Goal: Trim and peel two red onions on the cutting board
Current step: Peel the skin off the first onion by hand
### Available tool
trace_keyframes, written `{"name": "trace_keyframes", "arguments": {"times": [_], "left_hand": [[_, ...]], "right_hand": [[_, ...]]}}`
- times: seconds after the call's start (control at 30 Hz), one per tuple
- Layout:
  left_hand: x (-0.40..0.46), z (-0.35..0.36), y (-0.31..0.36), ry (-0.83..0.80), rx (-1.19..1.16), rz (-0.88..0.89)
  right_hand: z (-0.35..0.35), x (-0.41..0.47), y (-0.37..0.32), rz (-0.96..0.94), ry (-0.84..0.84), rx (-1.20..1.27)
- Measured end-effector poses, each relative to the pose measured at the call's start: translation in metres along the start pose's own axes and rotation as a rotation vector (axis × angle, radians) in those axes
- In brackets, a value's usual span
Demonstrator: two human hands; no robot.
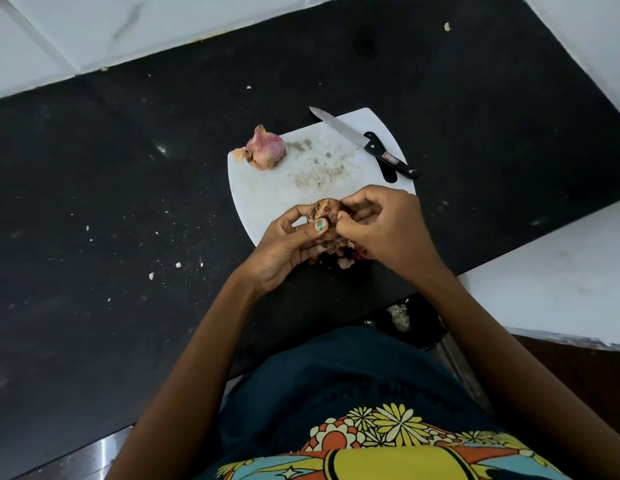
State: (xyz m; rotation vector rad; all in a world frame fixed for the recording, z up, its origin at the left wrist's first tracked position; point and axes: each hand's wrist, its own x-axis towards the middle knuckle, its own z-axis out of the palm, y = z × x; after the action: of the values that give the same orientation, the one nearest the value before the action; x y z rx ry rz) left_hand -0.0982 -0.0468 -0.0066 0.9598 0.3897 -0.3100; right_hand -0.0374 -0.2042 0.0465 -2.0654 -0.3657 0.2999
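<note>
A white cutting board (267,199) lies on the black counter. My left hand (284,247) grips a brown-skinned onion (324,211) just above the board's near edge, thumb pressed on its side. My right hand (384,226) pinches the onion's dry skin at its right side. Loose peel scraps (339,256) hang or lie below the hands. A second red onion (265,147), pinkish with its papery skin on, sits at the board's far left corner. A black-handled knife (364,142) rests on the board's far right edge, blade pointing away to the left.
The black counter (128,202) carries scattered pale crumbs. White tiled wall (94,29) runs along the back and a white surface (561,268) sits at the right. The counter's near edge is close to my torso.
</note>
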Motion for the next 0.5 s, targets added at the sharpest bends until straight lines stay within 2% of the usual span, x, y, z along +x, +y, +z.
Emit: {"name": "trace_keyframes", "arguments": {"times": [0.13, 0.23, 0.33, 0.5], "left_hand": [[-0.001, -0.001, 0.002, 0.025, -0.006, 0.003], [-0.002, -0.002, 0.002, 0.045, -0.006, -0.001], [-0.002, 0.000, 0.003, 0.045, 0.002, 0.002], [-0.001, 0.000, 0.002, 0.031, 0.015, 0.003]], "right_hand": [[-0.002, 0.001, 0.002, -0.031, 0.081, -0.002], [0.000, -0.003, 0.002, -0.064, 0.016, 0.089], [0.004, -0.005, 0.006, -0.174, -0.020, 0.097], [0.012, -0.006, 0.010, -0.262, 0.107, 0.063]]}}
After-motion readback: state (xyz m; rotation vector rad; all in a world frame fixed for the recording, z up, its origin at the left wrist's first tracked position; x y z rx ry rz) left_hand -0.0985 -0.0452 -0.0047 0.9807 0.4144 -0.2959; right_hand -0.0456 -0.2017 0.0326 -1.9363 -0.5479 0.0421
